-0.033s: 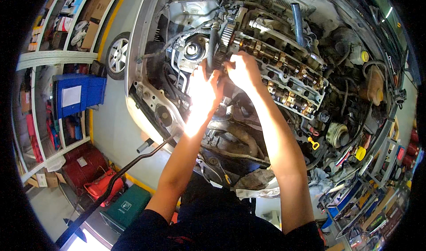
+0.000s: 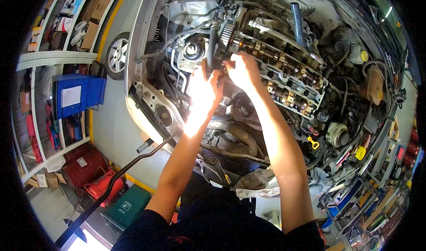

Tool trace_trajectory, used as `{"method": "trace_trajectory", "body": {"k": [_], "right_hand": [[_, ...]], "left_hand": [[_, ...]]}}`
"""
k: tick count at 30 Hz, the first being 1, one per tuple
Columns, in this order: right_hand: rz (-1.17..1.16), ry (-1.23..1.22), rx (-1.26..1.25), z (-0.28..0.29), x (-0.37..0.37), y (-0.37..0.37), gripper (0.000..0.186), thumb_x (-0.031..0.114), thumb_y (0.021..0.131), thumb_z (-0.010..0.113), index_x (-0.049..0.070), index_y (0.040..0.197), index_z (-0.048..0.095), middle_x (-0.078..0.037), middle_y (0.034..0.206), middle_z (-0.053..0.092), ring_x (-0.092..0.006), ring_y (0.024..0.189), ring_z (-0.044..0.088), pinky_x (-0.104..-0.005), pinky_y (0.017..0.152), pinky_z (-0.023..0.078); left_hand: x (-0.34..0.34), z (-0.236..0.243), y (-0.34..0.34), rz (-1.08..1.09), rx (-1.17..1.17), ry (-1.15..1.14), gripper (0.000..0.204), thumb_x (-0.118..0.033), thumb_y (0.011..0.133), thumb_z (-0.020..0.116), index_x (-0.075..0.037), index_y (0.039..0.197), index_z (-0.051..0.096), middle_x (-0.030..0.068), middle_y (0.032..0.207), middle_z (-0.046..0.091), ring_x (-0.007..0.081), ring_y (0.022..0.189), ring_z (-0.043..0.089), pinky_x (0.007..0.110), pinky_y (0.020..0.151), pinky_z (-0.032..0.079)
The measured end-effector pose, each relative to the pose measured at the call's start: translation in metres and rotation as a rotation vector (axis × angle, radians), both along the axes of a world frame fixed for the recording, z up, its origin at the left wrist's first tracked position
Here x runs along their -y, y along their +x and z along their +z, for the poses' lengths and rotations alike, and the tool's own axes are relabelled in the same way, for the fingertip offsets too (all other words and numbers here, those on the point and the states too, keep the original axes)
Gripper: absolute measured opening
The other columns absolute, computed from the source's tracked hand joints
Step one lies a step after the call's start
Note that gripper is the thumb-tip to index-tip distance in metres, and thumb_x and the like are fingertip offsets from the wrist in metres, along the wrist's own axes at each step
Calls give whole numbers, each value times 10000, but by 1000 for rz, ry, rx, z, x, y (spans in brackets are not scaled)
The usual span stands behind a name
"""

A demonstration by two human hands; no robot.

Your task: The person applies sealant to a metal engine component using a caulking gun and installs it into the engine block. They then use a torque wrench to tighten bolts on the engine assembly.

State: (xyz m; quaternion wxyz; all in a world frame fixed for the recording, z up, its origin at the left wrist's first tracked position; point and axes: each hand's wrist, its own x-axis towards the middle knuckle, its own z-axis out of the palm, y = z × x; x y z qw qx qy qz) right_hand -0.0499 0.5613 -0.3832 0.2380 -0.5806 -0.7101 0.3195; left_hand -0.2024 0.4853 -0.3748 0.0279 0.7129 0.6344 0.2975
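1. Leaning over the open engine bay, the person works with both hands close together at the near end of the toothed wheel (image 2: 225,37), which stands at the left end of the bared camshafts (image 2: 284,61).

2. The left hand (image 2: 206,86) has its fingers bent around the lower end of an upright dark hose (image 2: 213,42); glare washes it out, and I cannot tell whether it grips the hose or something behind it.

3. The right hand (image 2: 244,72) is curled, thumb and fingers drawn together just beside the wheel; whatever may be pinched there is hidden from me.

4. To do this well, I'd steady with the left and make small, light moves with the right, working by feel, since the fingers cover the spot. Softer light would help.

5. The hose runs right alongside the wheel and narrows the left hand's room. The camshafts lie open near the right wrist, so nothing loose should drop there.

6. Farther right sit a yellow pull handle (image 2: 313,143) and a yellow cap (image 2: 360,153), well apart from the hands. A long dark bar (image 2: 117,174) slants past the left forearm, an awkward thing to knock with an elbow.
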Motion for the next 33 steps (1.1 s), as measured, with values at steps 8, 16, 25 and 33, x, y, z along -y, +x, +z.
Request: {"method": "trace_trajectory", "body": {"k": [8,16,25,33], "right_hand": [[-53,48,-25,-2,12,1,310,282,938,768,-20,974,707,-231,999,692,-427,915,704,-513,828,580],[-513,372,-359,42,120,58,155,103,949,769,-23,960,679,-173,950,748,-290,792,765,-386,702,602],[-888,7,-411,54,375,101,107,83,976,701,13,1049,733,-124,965,730,-245,860,717,-349,798,561],[-870,-31,-383,53,452,111,73,26,997,661,-36,1027,687,-122,969,707,-198,857,698,-319,812,567]], "left_hand": [[0,10,0,-28,-32,-42,275,-148,749,871,-96,967,712,231,1363,592,421,1085,652,490,894,546],[1,2,-2,-82,-10,-19,191,-174,807,856,-126,972,771,227,1247,625,437,1060,647,516,908,531],[-3,7,2,-70,-266,-12,168,-270,848,850,-159,928,750,159,1074,638,391,935,661,484,784,549],[-6,-9,3,-68,-187,-37,142,-282,872,836,-173,945,780,162,1129,641,395,860,686,477,727,561]]}}
